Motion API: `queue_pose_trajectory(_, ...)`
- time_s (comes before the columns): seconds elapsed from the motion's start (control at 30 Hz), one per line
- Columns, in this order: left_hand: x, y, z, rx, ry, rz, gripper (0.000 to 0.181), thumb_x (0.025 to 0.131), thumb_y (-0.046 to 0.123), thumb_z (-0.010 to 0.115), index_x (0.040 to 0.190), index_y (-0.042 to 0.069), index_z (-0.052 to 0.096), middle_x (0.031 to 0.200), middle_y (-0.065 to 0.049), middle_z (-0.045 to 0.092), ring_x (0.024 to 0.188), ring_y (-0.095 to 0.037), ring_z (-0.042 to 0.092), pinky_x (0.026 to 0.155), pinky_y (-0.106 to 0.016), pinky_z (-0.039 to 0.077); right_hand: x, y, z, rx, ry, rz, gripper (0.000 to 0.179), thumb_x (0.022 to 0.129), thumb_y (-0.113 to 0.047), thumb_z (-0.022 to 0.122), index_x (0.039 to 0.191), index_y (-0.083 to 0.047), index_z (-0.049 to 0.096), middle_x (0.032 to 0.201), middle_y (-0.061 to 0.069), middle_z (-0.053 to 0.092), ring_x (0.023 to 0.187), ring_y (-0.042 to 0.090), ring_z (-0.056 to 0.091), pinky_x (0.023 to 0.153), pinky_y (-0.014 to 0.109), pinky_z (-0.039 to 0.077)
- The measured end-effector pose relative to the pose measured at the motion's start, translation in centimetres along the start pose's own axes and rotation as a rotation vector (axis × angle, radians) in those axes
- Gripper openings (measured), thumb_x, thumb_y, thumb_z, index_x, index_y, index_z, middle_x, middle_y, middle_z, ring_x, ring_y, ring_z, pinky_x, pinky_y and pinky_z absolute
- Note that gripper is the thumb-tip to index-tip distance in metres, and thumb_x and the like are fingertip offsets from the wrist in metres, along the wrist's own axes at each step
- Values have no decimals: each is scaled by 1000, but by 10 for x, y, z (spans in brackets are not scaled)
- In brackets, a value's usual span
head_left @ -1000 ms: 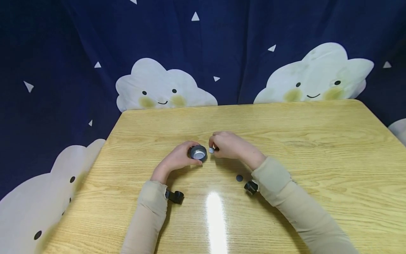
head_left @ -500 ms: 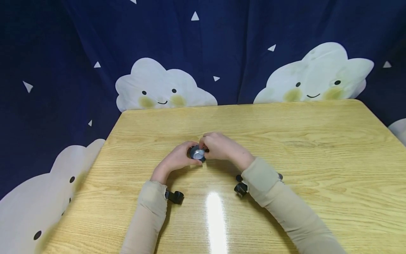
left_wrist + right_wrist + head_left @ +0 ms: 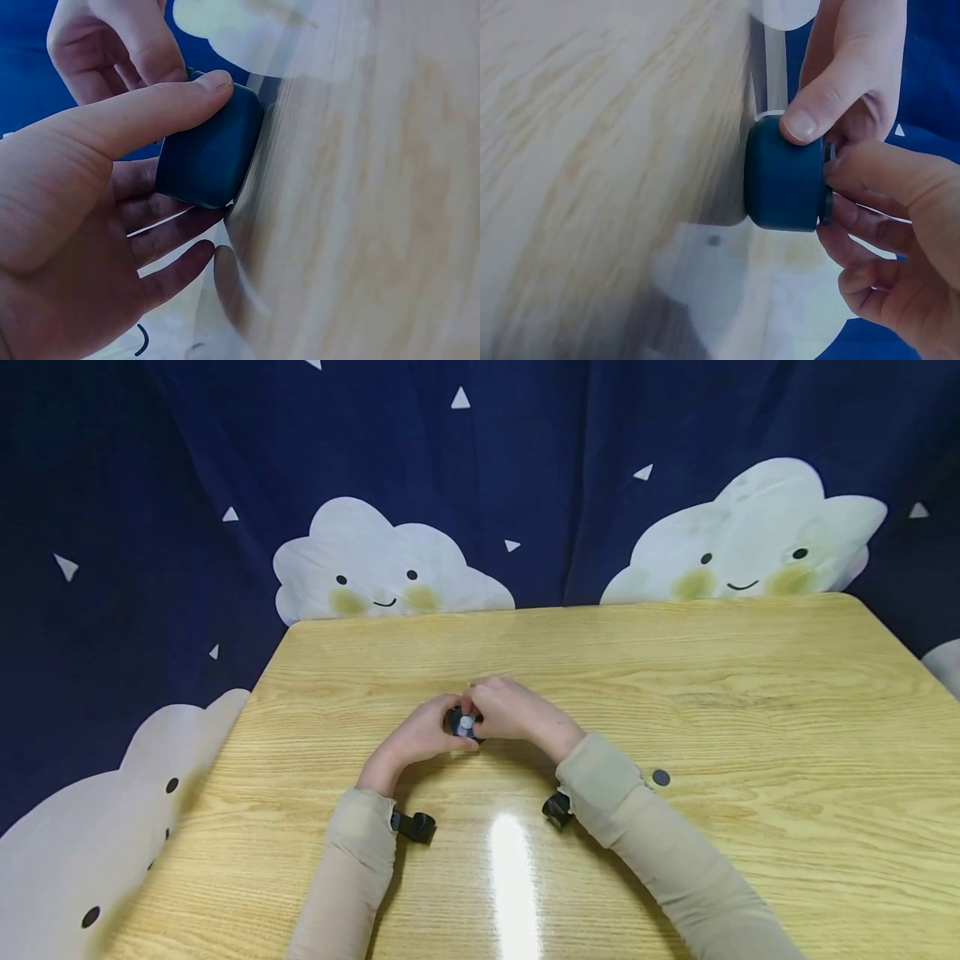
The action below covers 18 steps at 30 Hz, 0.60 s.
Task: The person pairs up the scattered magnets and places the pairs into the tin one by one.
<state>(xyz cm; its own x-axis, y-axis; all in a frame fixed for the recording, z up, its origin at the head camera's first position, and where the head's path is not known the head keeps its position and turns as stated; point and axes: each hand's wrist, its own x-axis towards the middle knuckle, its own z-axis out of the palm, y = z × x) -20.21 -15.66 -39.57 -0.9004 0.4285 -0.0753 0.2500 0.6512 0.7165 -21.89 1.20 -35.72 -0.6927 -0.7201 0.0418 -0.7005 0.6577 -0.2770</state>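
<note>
A small dark blue cup [image 3: 784,176] with a metal-lined inside stands on the table. My left hand [image 3: 420,729] grips its side, as the left wrist view also shows, with the thumb [image 3: 176,105] across the wall. Over the cup's mouth, my right hand [image 3: 510,706] pinches a small piece with a pale round top [image 3: 467,722]. In the right wrist view a thin dark edge [image 3: 829,184] shows at the rim, between the cup and my right fingertips. The cup's inside is mostly hidden by the piece and my fingers.
A small dark disc [image 3: 661,777] lies on the wooden table [image 3: 750,710], beside my right sleeve. Black wrist cameras hang at the left sleeve and the right sleeve. A navy curtain [image 3: 555,460] with clouds hangs behind the table.
My right hand has moved left with the pale-topped piece, from beside the cup to over its mouth. My left hand has stayed on the cup. A second dark disc is now hidden by the right arm.
</note>
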Motion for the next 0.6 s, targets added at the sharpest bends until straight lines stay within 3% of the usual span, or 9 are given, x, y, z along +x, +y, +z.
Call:
queue_pose_trajectory(0.33,0,-2,1,7,20,18,36,72,26,77,98,13,55,102,-2,57,89,-16,53,80,-33,44,2,-3,7,-27,9,-16,16,73,-8,69,88,-8,67,85,3,58,74,14,53,69,27,46)
queue_pose_trajectory(0.6,0,-2,2,10,18,15,41,72,28,77,103,14,55,107,-1,57,94,-16,52,83,-34,42,0,-5,6,-41,-10,-12,9,77,-9,67,86,-8,68,86,4,60,76,15,54,70,30,46)
